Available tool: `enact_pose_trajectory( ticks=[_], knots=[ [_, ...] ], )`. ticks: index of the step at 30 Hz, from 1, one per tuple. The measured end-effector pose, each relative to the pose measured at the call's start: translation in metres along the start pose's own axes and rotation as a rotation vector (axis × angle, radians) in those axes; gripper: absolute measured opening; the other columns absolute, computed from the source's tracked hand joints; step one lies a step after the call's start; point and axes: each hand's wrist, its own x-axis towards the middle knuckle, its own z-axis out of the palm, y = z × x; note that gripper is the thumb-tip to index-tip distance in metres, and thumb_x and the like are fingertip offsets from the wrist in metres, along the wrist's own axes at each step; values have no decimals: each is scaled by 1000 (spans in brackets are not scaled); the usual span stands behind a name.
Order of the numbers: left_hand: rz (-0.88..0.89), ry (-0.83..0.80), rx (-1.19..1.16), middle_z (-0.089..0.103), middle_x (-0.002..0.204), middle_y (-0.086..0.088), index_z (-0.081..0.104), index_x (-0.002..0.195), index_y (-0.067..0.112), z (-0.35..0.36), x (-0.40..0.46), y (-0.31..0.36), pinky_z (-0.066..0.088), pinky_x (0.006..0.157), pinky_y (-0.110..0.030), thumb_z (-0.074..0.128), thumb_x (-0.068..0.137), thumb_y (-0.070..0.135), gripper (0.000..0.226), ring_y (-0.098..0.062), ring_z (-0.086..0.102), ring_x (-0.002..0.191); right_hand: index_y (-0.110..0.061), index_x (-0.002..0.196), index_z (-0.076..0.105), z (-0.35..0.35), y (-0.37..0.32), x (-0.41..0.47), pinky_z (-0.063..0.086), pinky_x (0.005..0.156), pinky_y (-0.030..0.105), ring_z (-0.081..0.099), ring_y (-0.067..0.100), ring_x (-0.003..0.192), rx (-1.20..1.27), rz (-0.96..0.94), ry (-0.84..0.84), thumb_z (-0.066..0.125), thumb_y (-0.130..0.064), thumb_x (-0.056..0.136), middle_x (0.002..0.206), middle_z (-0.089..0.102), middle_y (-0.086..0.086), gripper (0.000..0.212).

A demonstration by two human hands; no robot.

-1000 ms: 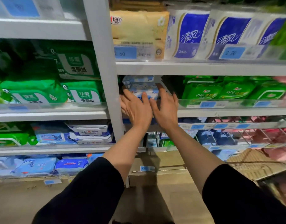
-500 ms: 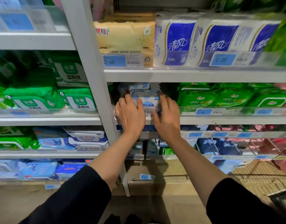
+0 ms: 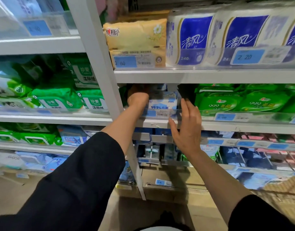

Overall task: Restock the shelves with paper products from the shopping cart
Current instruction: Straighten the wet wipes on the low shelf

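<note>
left hand [image 3: 138, 99] fingers hidden; right hand [image 3: 187, 129] spread beside upright, front-facing wipes pack [image 3: 162, 103].

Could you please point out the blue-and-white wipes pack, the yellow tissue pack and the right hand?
blue-and-white wipes pack [image 3: 161, 104]: head view, front label.
yellow tissue pack [image 3: 135, 39]: head view, front face.
right hand [image 3: 187, 129]: head view, back of hand.

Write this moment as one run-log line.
left hand: reaching into shelf beside wipes pack | right hand: open at shelf edge | pack: on shelf
</note>
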Motion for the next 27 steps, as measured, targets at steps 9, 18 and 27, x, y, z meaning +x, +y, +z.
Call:
enact_pose_trajectory(
  ticks=[9,18,27],
  knots=[
    [76,-12,-162,60,111,-11,47,100,18,8,15,-3,48,91,-36,54,96,32,16,-26,59,102,-5,143,39,0,0,-1,19,117,45,39,30,126,-81,-21,-8,61,-31,89,140,47,18,64],
    [110,-86,-222,63,115,-12,53,121,20,6,13,-5,52,92,-46,62,80,44,48,-31,62,102,-5,139,45,3,-13,4,12,117,46,49,28,121,-176,10,-61,57,-45,85,127,57,10,68],
    [-81,-136,-638,56,80,-8,47,82,20,5,21,7,51,79,-39,61,93,28,19,-25,56,74,-9,138,46,2,-9,5,14,116,44,51,27,115,-180,-18,-66,53,-49,84,121,59,7,67]
  ],
)
